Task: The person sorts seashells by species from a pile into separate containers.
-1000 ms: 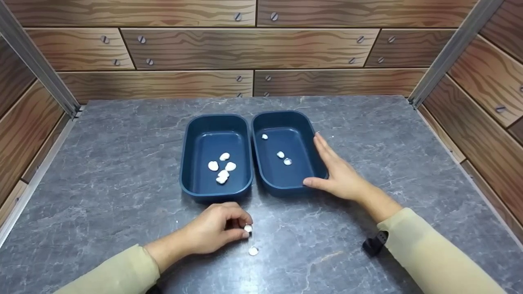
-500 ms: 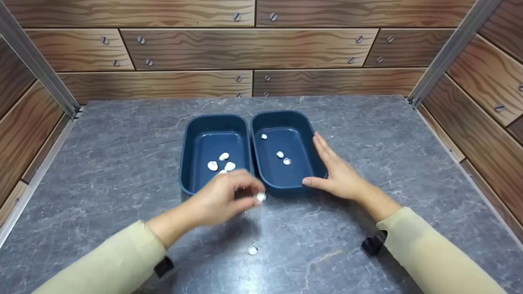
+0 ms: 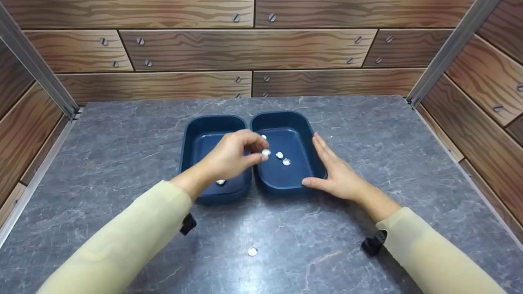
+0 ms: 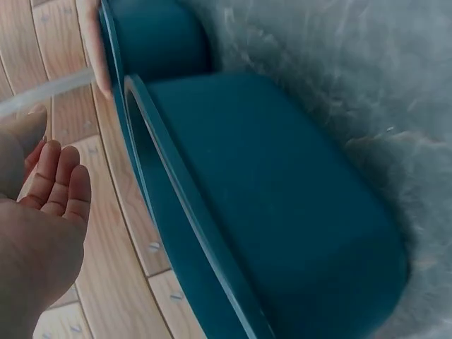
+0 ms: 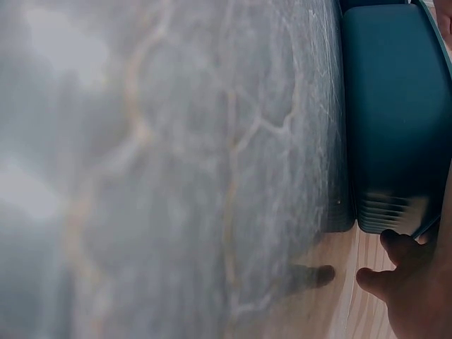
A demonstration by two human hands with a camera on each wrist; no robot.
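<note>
Between thumb and fingertips my left hand point(image 3: 235, 153) pinches a small white shell point(image 3: 266, 152), above the inner edge of the right blue bin point(image 3: 288, 188). Two white shells, one of them this shell point(image 3: 279, 155), lie near the middle of that bin; another is partly hidden by my fingers. My right hand point(image 3: 339, 173) rests against the bin's right side with straight fingers and the thumb at the near corner. Under my left hand and wrist is the left blue bin point(image 3: 222, 199), with one shell point(image 3: 220, 182) showing; its other contents are hidden. In the left wrist view the held shell is hidden.
A single white shell point(image 3: 253, 251) lies on the grey marbled tabletop point(image 3: 310, 253) in front of the bins. The bins stand side by side. Wood-patterned walls point(image 3: 249, 49) enclose the table at the back and both sides.
My left hand has lifted the shell from the tabletop and carried it away from me, over the bins to the right bin's inner edge. My right hand has stayed at the bin.
</note>
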